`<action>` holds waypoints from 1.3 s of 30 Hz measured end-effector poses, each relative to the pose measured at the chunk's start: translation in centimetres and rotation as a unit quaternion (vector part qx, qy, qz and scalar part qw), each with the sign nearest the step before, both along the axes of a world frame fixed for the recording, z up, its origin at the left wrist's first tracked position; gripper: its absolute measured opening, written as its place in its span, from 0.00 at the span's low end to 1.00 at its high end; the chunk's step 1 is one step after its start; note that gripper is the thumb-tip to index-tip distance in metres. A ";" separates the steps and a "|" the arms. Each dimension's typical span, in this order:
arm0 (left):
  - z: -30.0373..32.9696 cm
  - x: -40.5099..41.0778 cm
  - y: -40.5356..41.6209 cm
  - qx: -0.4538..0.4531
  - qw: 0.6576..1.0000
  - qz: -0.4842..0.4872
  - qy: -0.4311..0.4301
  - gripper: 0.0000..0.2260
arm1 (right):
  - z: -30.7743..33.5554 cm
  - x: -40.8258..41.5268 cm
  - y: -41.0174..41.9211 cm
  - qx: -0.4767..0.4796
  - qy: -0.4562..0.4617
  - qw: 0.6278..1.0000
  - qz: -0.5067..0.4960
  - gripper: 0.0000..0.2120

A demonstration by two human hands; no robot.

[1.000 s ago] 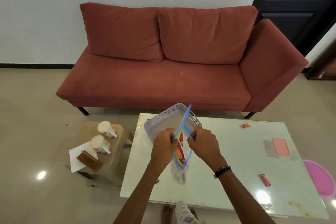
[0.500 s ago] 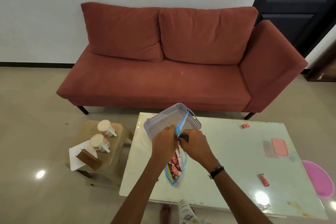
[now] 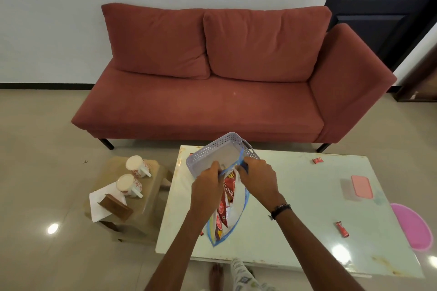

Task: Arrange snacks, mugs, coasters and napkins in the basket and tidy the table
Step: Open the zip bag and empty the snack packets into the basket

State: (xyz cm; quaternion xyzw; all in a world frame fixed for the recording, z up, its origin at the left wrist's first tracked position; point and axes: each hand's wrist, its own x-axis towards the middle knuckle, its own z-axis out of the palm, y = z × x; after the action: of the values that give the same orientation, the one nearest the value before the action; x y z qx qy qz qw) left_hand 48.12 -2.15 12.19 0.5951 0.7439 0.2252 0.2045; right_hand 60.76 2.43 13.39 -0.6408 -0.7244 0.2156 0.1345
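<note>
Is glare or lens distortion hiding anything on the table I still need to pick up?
Head view: bright ceiling-light glare sits near the table's front right edge and on the floor tiles, but both loose red snack packets stay clear of it; wide-angle bending curves the sofa and wall line; print on the packets inside the zip bag is mostly too small to read.

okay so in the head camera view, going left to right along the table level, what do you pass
Napkins → two mugs → basket → snack bag → red snack → pink-lidded box → pink mat.
</note>
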 end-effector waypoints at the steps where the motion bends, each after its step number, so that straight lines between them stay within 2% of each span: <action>1: 0.0 -0.3 -0.2 -0.002 1.000 0.005 0.013 0.12 | -0.2 0.1 0.0 0.001 -0.010 1.000 -0.003 0.11; 4: -0.4 -1.4 -0.9 -0.004 0.999 0.043 0.018 0.13 | -0.9 1.1 -0.4 -0.013 -0.038 0.999 -0.037 0.11; 10: -1.4 -1.2 -1.3 -0.027 0.991 0.100 -0.085 0.12 | -1.6 2.8 -1.1 -0.040 -0.059 0.994 -0.085 0.08; 14: -1.3 -0.1 -1.4 -0.018 0.984 0.124 -0.126 0.12 | -1.7 1.2 -3.6 0.128 -0.010 0.992 0.005 0.07; 15: -1.2 0.0 -1.6 -0.017 0.983 0.131 -0.129 0.12 | -1.8 0.6 -4.2 0.112 -0.010 0.993 0.036 0.05; 17: -1.2 0.1 -1.9 -0.016 0.981 0.142 -0.130 0.13 | -2.5 -0.6 -4.9 -0.031 -0.063 0.993 0.099 0.08; 20: -0.8 0.3 -2.4 -0.014 0.980 0.151 -0.130 0.13 | -4.8 -2.1 -4.0 -0.205 -0.118 0.960 0.149 0.10; 24: 0.0 0.7 -2.9 -0.003 0.977 0.162 -0.142 0.13 | -7.3 -3.5 -2.8 -0.257 -0.116 0.947 0.154 0.10; 30: 0.3 0.9 -3.2 -0.005 0.971 0.179 -0.161 0.14 | -9.7 -4.4 -3.6 -0.223 -0.099 0.963 0.113 0.13; 34: 0.0 0.5 -3.1 0.001 0.966 0.203 -0.162 0.15 | -9.4 -4.6 -3.4 -0.185 -0.088 0.969 0.138 0.12; 39: -0.3 -0.8 -1.5 -0.001 0.951 0.244 -0.189 0.13 | -5.9 -4.6 -1.6 -0.099 -0.066 0.977 0.175 0.12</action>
State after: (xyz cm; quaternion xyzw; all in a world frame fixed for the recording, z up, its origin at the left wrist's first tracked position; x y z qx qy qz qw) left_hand 47.32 -3.70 11.84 0.3418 0.8145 0.3756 0.2805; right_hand 56.13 0.87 7.51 -0.5267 -0.8078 0.2642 -0.0174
